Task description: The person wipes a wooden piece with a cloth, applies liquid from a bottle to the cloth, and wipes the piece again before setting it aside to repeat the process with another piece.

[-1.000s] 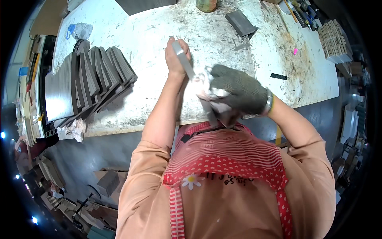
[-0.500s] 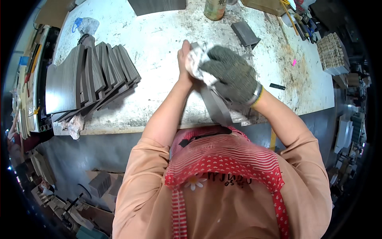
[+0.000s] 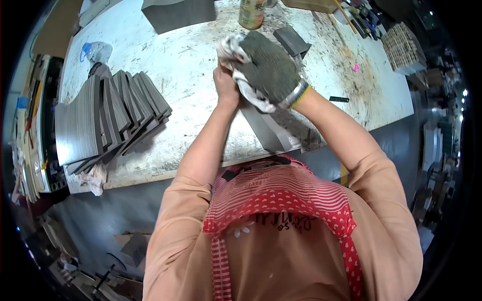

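A narrow grey wood-grain panel (image 3: 262,128) lies on the table in front of me, its near end at the front edge. My left hand (image 3: 226,86), bare, is closed on the panel's far part along its left side; the rag and glove partly cover its fingers. On my right hand (image 3: 271,65) is a dark grey knitted glove with a yellow-edged cuff. It grips a crumpled white rag (image 3: 253,94) and presses it over the panel's far part, beside my left hand. Part of the rag hangs down across the panel.
At the left, several grey curved panels (image 3: 83,128) lean in a fanned stack, with a crumpled cloth (image 3: 94,179) below. A grey block (image 3: 181,15), a can (image 3: 252,14) and a small grey piece (image 3: 292,41) stand farther back. A black strip (image 3: 339,99) lies to the right.
My right hand has moved the rag away from me along the panel, towards its far end. My left hand still holds the panel. The whole view has shifted slightly.
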Demonstrator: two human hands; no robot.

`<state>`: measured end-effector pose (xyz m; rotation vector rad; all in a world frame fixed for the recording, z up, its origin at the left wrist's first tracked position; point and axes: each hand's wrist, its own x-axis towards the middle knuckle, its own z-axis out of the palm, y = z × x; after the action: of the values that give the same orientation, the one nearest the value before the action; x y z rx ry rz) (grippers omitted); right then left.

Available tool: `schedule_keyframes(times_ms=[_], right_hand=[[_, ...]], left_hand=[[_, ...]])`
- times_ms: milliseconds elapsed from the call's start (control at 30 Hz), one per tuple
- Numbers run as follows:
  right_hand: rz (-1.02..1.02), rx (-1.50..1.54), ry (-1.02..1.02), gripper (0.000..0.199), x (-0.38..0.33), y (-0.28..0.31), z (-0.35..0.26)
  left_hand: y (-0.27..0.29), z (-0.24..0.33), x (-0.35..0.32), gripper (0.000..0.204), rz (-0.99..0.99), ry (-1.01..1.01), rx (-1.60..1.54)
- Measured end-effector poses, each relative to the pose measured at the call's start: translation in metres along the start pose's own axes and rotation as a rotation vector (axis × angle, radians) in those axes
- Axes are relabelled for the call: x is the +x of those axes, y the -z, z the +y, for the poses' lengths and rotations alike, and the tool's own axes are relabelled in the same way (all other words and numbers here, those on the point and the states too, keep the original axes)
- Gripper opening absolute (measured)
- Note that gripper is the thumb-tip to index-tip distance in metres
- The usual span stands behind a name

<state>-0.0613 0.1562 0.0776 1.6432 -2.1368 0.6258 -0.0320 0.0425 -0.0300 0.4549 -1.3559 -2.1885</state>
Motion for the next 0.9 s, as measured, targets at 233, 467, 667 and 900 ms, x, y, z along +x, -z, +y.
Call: schedule_keyframes(times_ms=[233, 467, 667, 900], right_hand=[[-0.915, 0.38, -0.452, 0.032, -0.08, 0.09, -0.019], [-0.353, 0.689, -1.082, 0.038, -0.13, 0.089, -0.047], [-0.38, 0.627, -1.084, 0.038, -0.121, 0.086, -0.066], [-0.039, 0.529, -1.058, 0.038, -0.127, 0.1, -0.044]], left_hand=[[0.013, 0.005, 0.003, 0.053, -0.07, 0.097, 0.186], [0.019, 0.031, -0.009, 0.06, -0.245, 0.282, 0.132], [0.048, 0.065, -0.026, 0.024, -0.555, 0.292, 0.105], [0.057, 0.127, -0.061, 0.031, -0.305, -0.103, 0.478]])
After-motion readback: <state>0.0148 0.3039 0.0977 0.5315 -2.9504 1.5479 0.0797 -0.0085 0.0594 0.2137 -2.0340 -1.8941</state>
